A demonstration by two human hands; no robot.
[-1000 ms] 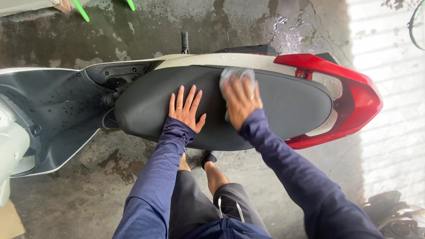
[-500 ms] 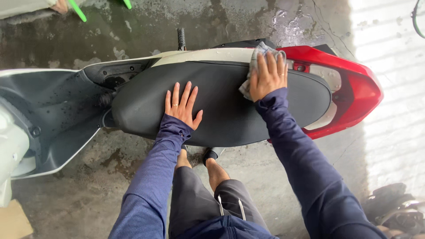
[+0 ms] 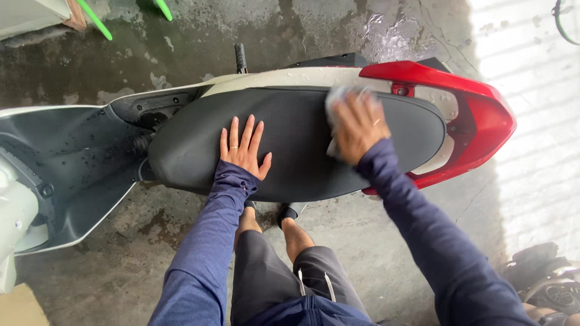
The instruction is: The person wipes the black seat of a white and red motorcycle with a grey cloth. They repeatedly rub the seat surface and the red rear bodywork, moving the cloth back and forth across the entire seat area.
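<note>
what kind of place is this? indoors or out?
Likely an outdoor yard or driveway used for washing, hedged. The concrete floor is wet and stained, the parked scooter has water drops on its body, and the right hand presses a cloth on the seat while the left hand lies flat.

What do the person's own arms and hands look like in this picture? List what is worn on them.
Both arms are covered to the wrist by long, dark navy sleeves of smooth fabric. The left hand is bare, with a thin ring on one finger. The right hand is bare too and motion-blurred. No gloves or watch show.
</note>
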